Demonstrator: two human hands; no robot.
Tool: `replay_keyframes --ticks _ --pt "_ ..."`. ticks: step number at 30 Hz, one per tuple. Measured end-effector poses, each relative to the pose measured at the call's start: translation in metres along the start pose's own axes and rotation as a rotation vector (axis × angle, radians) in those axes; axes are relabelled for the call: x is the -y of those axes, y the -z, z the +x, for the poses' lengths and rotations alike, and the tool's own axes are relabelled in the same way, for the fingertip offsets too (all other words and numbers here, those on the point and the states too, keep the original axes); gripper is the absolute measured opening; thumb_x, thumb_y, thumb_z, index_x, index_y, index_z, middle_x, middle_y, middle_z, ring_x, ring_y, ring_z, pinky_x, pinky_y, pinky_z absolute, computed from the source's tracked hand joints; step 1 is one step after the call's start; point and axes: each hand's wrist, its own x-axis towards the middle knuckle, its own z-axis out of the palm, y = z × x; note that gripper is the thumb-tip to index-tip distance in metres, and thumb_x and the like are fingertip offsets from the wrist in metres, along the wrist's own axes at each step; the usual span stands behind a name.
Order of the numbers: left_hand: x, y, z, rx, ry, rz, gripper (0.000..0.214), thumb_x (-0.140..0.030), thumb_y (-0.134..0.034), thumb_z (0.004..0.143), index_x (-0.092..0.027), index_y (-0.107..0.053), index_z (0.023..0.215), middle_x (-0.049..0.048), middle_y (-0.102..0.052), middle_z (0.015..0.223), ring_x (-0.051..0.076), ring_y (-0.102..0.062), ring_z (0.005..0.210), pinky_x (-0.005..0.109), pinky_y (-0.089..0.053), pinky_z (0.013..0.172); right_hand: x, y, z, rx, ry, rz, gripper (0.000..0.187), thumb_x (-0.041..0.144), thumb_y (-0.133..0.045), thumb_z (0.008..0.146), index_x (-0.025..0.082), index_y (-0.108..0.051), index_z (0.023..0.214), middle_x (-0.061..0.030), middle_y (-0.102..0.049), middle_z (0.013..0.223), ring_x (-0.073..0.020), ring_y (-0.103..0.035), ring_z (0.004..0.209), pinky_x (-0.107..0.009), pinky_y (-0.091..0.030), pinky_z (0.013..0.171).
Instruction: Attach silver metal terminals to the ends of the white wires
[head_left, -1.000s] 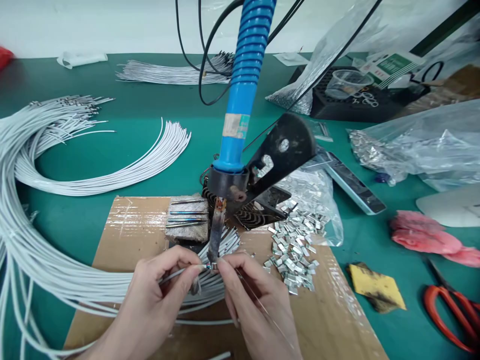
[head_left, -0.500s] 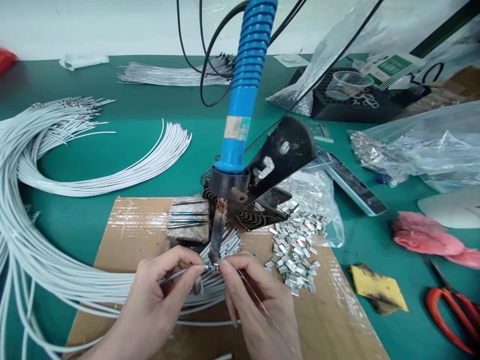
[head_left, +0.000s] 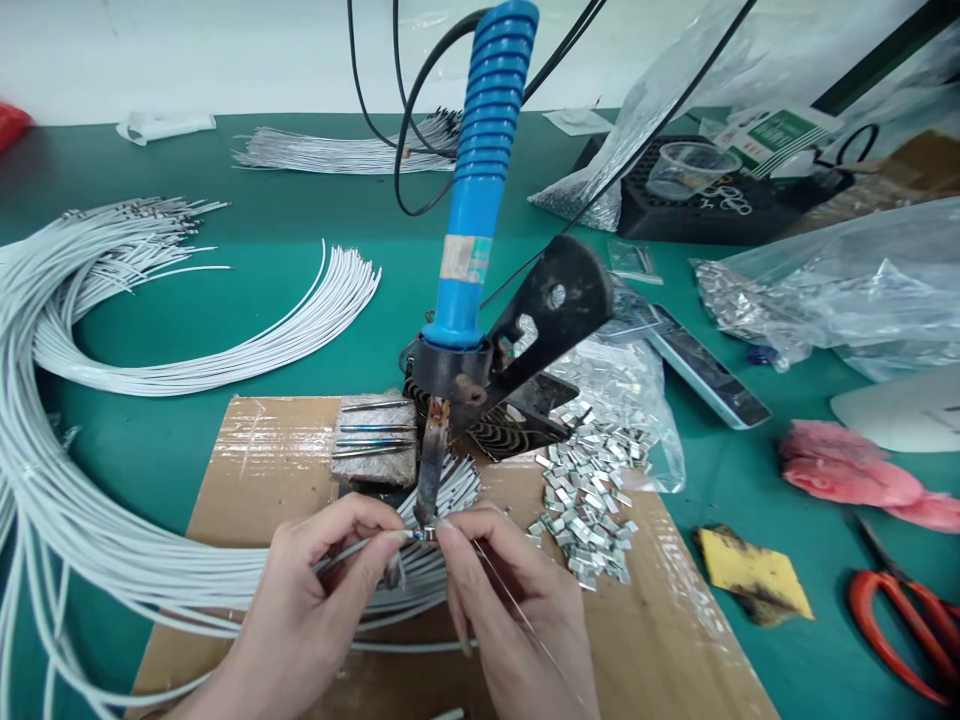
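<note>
My left hand is closed, pinching a white cable close to its end between thumb and forefinger. Opposite it, my right hand pinches a small shiny metal piece at the cable's end; my fingertips partly cover it. A thin solder wire runs across my right hand. Just above the metal piece is the dark tip of a blue-handled soldering iron, which points down from a black holder. Whether the tip touches the metal is too small to tell.
White cable bundles curve in from the left and pass under my hands onto the cardboard. Loose metal pieces lie to the right. Farther right are a phone, a scorched yellow sponge and red-handled scissors.
The soldering iron's handle and holder appear slightly farther left, and the view has shifted a little. Both hands keep the same pinch on the cable and metal piece.
</note>
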Motion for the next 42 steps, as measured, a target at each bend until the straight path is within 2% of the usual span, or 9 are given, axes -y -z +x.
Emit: replay_keyframes --ticks 8,12,14,18,25,32,36,42 --pt "0.008 0.0 -0.003 0.007 0.002 -0.01 0.022 -0.032 -0.059 0.1 -0.023 -0.074 0.086 -0.0015 -0.071 0.068 0.013 -0.06 0.061 0.018 -0.048 0.055 0.003 0.001 0.0 0.003 -0.053 0.007 0.034 0.048 -0.068 0.093 0.021 -0.069 0.072 0.0065 -0.043 0.048 -0.0105 -0.037 0.047 -0.025 -0.026 0.047" --pt "0.005 -0.003 -0.002 -0.033 0.066 -0.049 0.024 -0.034 -0.061 0.098 -0.021 -0.074 0.083 -0.0012 -0.07 0.067 0.013 -0.058 0.06 0.018 -0.047 0.055 0.005 0.001 0.004 0.106 -0.23 0.147 0.042 0.057 -0.071 0.089 0.02 -0.063 0.072 0.0091 -0.039 0.045 -0.0074 -0.03 0.042 -0.023 -0.019 0.045" --pt "0.003 -0.005 -0.002 -0.054 0.097 -0.088 0.023 -0.034 -0.062 0.096 -0.021 -0.073 0.081 -0.002 -0.068 0.067 0.012 -0.057 0.06 0.017 -0.047 0.055 0.004 0.0 0.005 0.132 -0.269 0.192 0.044 0.06 -0.072 0.087 0.02 -0.062 0.072 0.0099 -0.037 0.045 -0.0067 -0.028 0.042 -0.022 -0.016 0.045" --pt "0.0 -0.006 0.0 -0.061 0.109 -0.148 0.02 -0.032 -0.064 0.094 -0.021 -0.073 0.08 -0.0028 -0.068 0.066 0.011 -0.058 0.06 0.015 -0.047 0.055 0.003 -0.001 0.004 0.089 -0.189 0.166 0.045 0.06 -0.072 0.088 0.02 -0.064 0.072 0.009 -0.039 0.046 -0.0079 -0.03 0.046 -0.024 -0.018 0.047" --pt "0.0 -0.004 0.0 -0.047 0.117 -0.166 0.019 -0.031 -0.065 0.094 -0.021 -0.074 0.08 -0.0029 -0.068 0.066 0.011 -0.058 0.06 0.015 -0.047 0.055 0.005 -0.002 0.001 0.033 -0.073 0.094 0.037 0.05 -0.068 0.093 0.021 -0.065 0.07 0.0078 -0.041 0.046 -0.0101 -0.033 0.047 -0.026 -0.023 0.048" --pt "-0.001 -0.005 -0.004 -0.079 0.125 -0.222 0.019 -0.032 -0.066 0.094 -0.021 -0.074 0.08 -0.0034 -0.066 0.067 0.011 -0.056 0.06 0.017 -0.046 0.056 0.007 -0.001 0.0 0.024 -0.062 0.037 0.036 0.048 -0.066 0.094 0.022 -0.065 0.069 0.0077 -0.043 0.047 -0.0116 -0.036 0.047 -0.026 -0.025 0.049" --pt "-0.004 -0.007 -0.004 -0.122 0.188 -0.245 0.019 -0.032 -0.068 0.092 -0.021 -0.074 0.079 -0.0031 -0.066 0.067 0.012 -0.056 0.062 0.019 -0.046 0.059 0.008 0.0 0.0 0.03 -0.071 0.033 0.037 0.05 -0.067 0.094 0.022 -0.065 0.069 0.0072 -0.042 0.047 -0.0122 -0.035 0.047 -0.027 -0.026 0.049" --pt "-0.005 -0.008 -0.004 -0.107 0.196 -0.279 0.018 -0.033 -0.069 0.092 -0.021 -0.074 0.079 -0.0036 -0.065 0.067 0.012 -0.055 0.063 0.019 -0.045 0.059 0.006 0.001 0.0 0.035 -0.079 0.0 0.038 0.052 -0.066 0.094 0.022 -0.066 0.07 0.0065 -0.043 0.046 -0.0125 -0.037 0.047 -0.027 -0.026 0.049"
